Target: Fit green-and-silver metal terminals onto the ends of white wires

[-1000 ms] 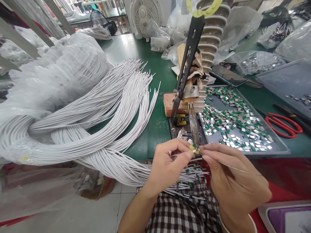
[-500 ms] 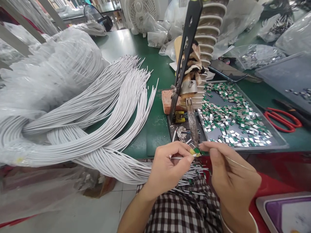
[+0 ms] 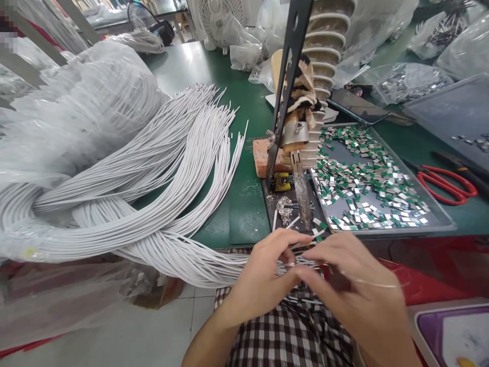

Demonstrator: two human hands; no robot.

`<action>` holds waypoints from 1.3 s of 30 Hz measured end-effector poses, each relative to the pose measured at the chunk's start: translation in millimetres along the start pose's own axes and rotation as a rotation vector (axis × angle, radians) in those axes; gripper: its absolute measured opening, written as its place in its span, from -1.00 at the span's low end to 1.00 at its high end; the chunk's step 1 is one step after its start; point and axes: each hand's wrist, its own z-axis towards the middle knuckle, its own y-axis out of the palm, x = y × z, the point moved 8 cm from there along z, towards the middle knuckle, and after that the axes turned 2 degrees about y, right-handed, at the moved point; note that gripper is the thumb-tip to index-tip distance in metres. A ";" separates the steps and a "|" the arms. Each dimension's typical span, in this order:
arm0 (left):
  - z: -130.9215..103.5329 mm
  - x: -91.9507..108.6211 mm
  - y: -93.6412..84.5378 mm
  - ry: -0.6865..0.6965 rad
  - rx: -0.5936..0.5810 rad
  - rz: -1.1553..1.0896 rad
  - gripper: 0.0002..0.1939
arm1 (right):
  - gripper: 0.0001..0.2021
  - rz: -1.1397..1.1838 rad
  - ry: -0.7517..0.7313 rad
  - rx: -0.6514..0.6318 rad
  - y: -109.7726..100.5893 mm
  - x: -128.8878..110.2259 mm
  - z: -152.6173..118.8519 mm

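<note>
My left hand [image 3: 267,272] pinches white cables [image 3: 291,264] between thumb and fingers, their ends poking past the fingertips. Close against it, my right hand [image 3: 355,285] brings its thumb and curled fingers to those cable ends. A thin solder wire [image 3: 376,283] runs across the right hand; its grip on it is partly hidden. Just beyond the fingers, small green circuit boards [image 3: 319,223] lie at the bench edge. Above them a soldering iron [image 3: 301,188] points downward, held in a black metal stand [image 3: 284,97]. Cables with boards on their ends rest over my checkered lap.
Thick bundles of white cable [image 3: 183,153] cover the left of the green bench [image 3: 244,214]. A brick [image 3: 261,157] sits beside the stand. At right is a tray [image 3: 445,224] of small boards, then red-handled scissors [image 3: 445,186]. A ribbed hose [image 3: 328,41] rises behind the iron.
My right hand has moved left, from beside the iron's tip to my left fingertips. My left hand has drawn slightly down from the tip, and the green board there no longer shows between the fingers.
</note>
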 end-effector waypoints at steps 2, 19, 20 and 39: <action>0.1 -0.5 2.9 -0.007 -0.019 0.015 -0.63 | -0.95 -0.040 -0.093 -0.088 8.3 -12.7 1.0; -2.8 8.4 -8.0 0.048 0.061 -0.051 -0.63 | -0.81 0.335 0.111 -0.147 3.8 9.0 5.0; -2.6 8.1 -8.0 0.046 0.063 -0.052 -0.63 | -0.81 0.350 0.119 -0.158 4.6 9.6 5.2; -3.0 5.9 -21.4 0.138 0.222 -0.106 -0.88 | -0.72 -0.591 0.306 0.038 -43.1 73.0 17.3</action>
